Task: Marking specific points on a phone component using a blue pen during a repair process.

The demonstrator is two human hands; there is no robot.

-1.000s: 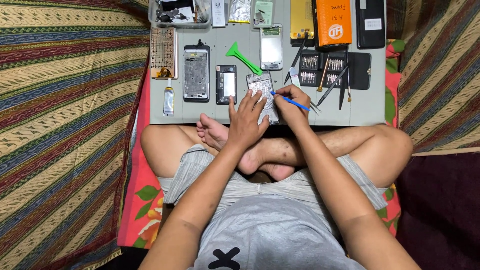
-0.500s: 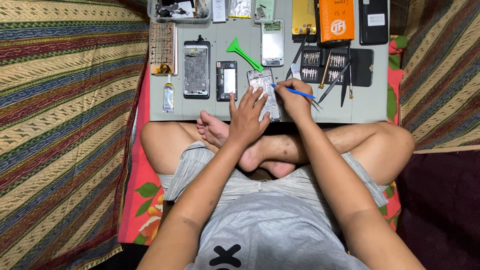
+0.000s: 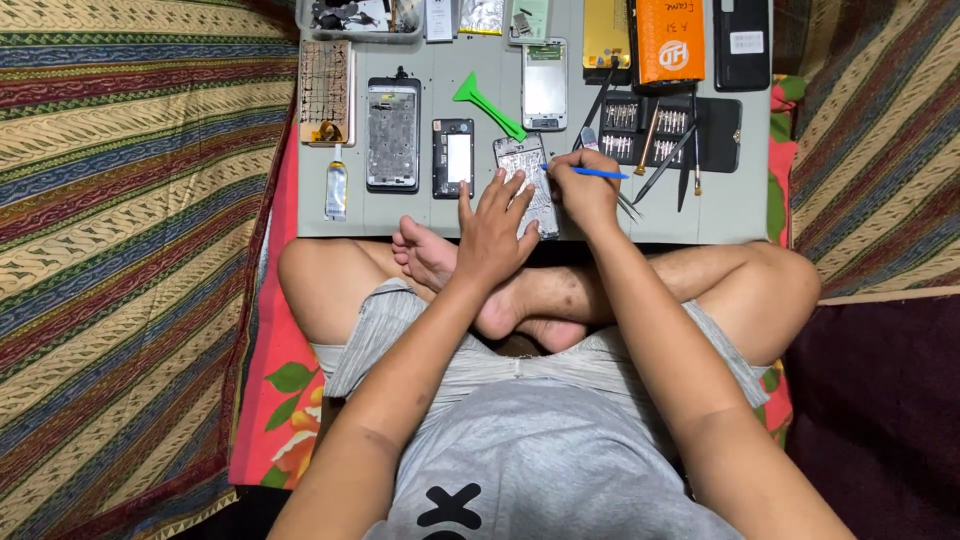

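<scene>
left fingers: spread wide, tips of the left hand [image 3: 492, 232] pressing flat on the opened phone [image 3: 528, 180], centre of frame, pinning it to the board
right fingers: pinched narrow round the blue tool [image 3: 590, 173]; right hand [image 3: 585, 190] sits just right of the phone, tool tip pointing left onto the phone's upper edge
opened phone: back off, insides showing, lying flat near the front edge of the grey work board [image 3: 735, 205], partly under the left fingers
just left of phone: small dark phone frame [image 3: 453, 157] with pale rectangle in it, near left thumb, not touched
further left: larger phone chassis [image 3: 392, 135], then small glue tube [image 3: 337, 190] and a wooden-looking mesh piece [image 3: 325, 90], upper left of board
above phone: green plastic pry tool [image 3: 487, 103] lying diagonal; pale phone panel [image 3: 545, 85] upright beside it
right of hand: black bit set tray [image 3: 665, 130] with screwdrivers and tweezers across it, upper right of centre
top edge: orange box [image 3: 668, 40], yellow part [image 3: 606, 30], black phone [image 3: 742, 40], parts tray [image 3: 355, 15] upper left
below board: crossed bare legs, feet touching under left wrist; grey shirt bottom of frame
surround: striped cloth [image 3: 130, 200] left and right
</scene>
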